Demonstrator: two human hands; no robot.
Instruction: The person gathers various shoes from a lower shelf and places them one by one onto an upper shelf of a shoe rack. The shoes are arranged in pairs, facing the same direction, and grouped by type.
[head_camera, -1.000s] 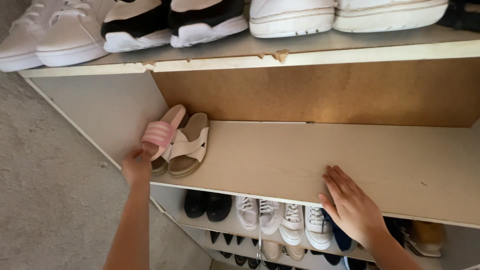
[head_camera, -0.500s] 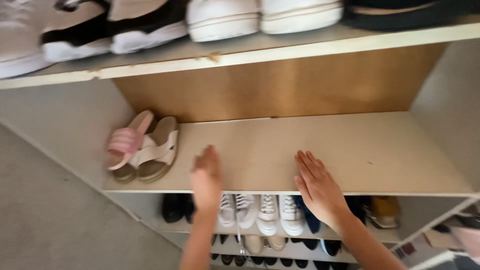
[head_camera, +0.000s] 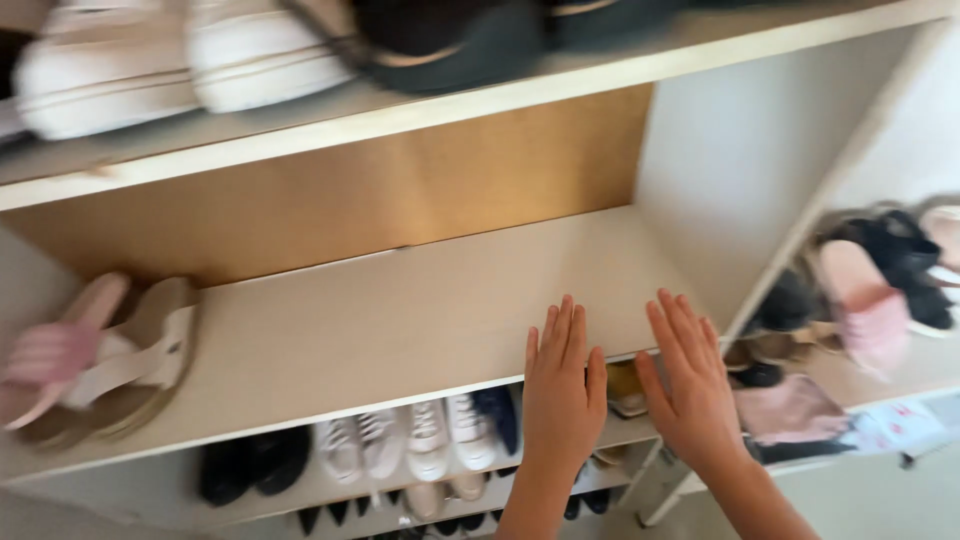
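Both hands are laid flat, fingers spread and gripping nothing, at the front edge of the pale shelf (head_camera: 400, 310); the left hand (head_camera: 562, 395) is set just beside the right hand (head_camera: 690, 390). A pink slipper (head_camera: 55, 355) and a beige sandal (head_camera: 150, 355) are seen well apart at the shelf's left end; white sneakers (head_camera: 420, 445) are lined on the shelf below, and nothing is placed between hands and shelf.

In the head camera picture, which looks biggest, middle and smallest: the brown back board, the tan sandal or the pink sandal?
1. Brown back board, by far the largest.
2. Tan sandal.
3. Pink sandal.
The two sandals look nearly alike, are blurred and overlap, so their order is unsure.
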